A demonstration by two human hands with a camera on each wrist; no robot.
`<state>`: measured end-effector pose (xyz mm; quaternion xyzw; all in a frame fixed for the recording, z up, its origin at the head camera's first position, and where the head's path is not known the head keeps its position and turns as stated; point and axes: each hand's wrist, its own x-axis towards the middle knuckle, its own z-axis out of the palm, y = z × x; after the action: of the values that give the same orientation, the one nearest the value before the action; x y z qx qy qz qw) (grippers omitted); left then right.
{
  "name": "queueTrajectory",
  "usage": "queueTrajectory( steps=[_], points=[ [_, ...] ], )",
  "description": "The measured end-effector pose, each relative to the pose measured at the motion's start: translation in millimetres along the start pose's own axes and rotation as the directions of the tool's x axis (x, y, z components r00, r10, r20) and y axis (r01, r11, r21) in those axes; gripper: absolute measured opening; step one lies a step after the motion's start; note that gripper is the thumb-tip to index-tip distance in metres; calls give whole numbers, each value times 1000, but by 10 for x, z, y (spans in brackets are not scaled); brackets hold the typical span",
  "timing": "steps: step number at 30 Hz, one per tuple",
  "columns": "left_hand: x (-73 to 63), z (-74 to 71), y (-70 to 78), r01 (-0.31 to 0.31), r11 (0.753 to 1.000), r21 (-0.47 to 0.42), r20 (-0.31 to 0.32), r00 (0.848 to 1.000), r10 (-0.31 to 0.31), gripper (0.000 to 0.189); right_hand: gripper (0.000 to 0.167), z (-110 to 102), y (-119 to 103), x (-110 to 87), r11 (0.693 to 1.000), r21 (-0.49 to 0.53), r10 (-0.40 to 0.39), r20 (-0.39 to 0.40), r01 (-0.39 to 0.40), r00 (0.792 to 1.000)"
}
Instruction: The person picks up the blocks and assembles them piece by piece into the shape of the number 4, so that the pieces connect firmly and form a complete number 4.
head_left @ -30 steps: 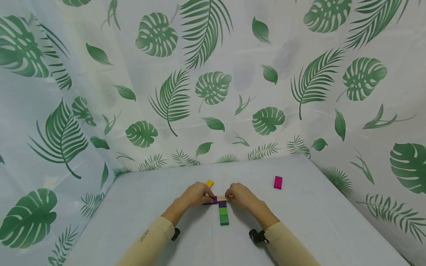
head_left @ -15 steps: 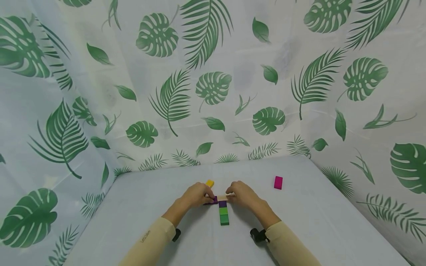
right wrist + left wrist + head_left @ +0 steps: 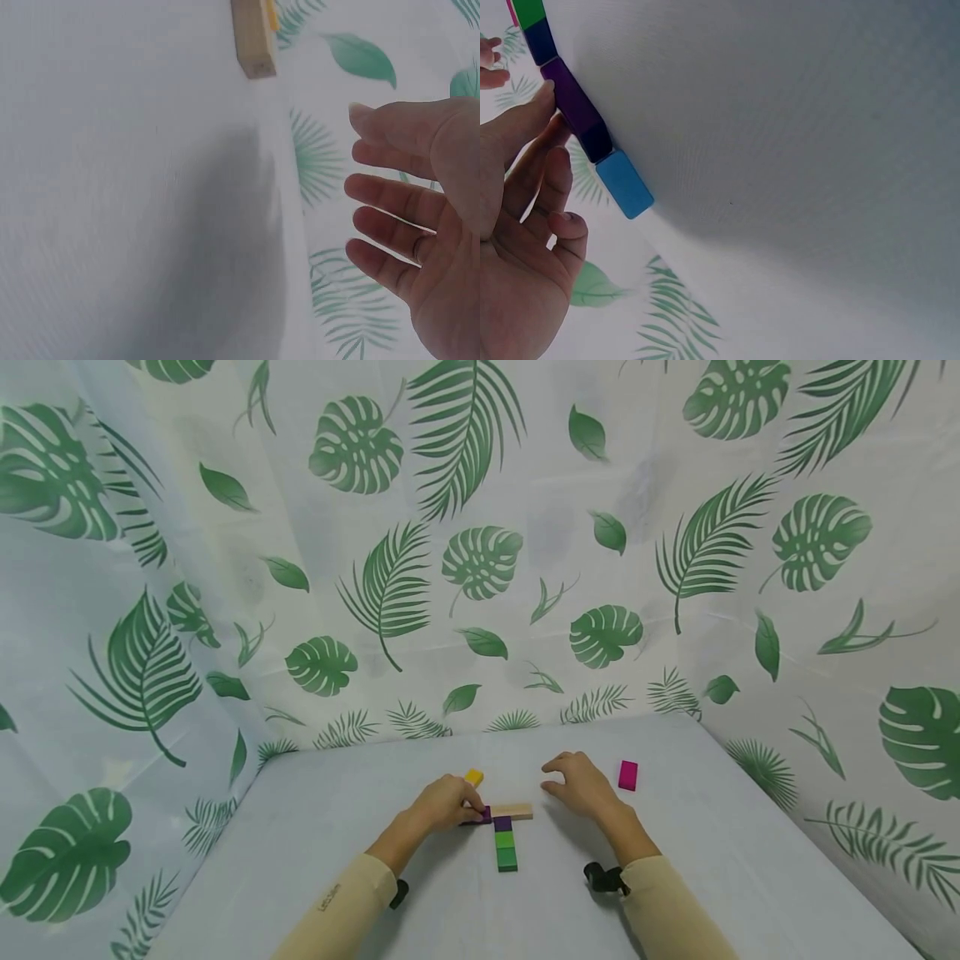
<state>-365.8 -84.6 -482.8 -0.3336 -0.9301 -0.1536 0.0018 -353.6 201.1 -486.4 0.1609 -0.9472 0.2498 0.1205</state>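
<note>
My left hand (image 3: 448, 802) pinches a purple block (image 3: 574, 99) between thumb and fingers at the left end of a row. A light blue block (image 3: 625, 184) adjoins the purple one in the left wrist view; my left hand hides it in the head view. To the right, a plain wooden block (image 3: 512, 812) continues the row. Below it, a dark purple block (image 3: 503, 824), a bright green block (image 3: 505, 840) and a darker green block (image 3: 507, 859) form a column toward me. My right hand (image 3: 581, 782) holds nothing, its fingers spread, right of the wooden block.
A yellow block (image 3: 474, 777) lies just beyond my left hand. Further right, a magenta block (image 3: 628, 775) stands apart on the white-covered table (image 3: 555, 902). A leaf-print curtain (image 3: 525, 610) rises behind the table and along both sides.
My right hand has come off the right end of the wooden block and moved right and away from me, its fingers spreading. My left hand stays on the purple block.
</note>
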Motion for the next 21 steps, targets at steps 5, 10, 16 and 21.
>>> queueTrajectory(
  steps=[5, 10, 16, 21],
  points=[
    [-2, 4, -6, -8, 1000, -6, -4, 1000, 8, 11, 35, -77, 155, -13, 999, -5, 38, -32, -39, 999],
    [-7, 9, -10, -14, 1000, -12, -4, 1000, 14, 11, 43, -184, 286, -44, 988, -74, 126, -92, -133, 988],
    [-18, 4, -4, -9, 1000, -9, -8, 1000, 9, 10, 54, -268, 456, -79, 967, -116, 217, -101, -228, 971],
    [-16, 0, 1, -9, 1000, -13, -6, 1000, 9, 10, 53, -330, 583, -120, 955, -97, 270, -98, -279, 958]
  ],
)
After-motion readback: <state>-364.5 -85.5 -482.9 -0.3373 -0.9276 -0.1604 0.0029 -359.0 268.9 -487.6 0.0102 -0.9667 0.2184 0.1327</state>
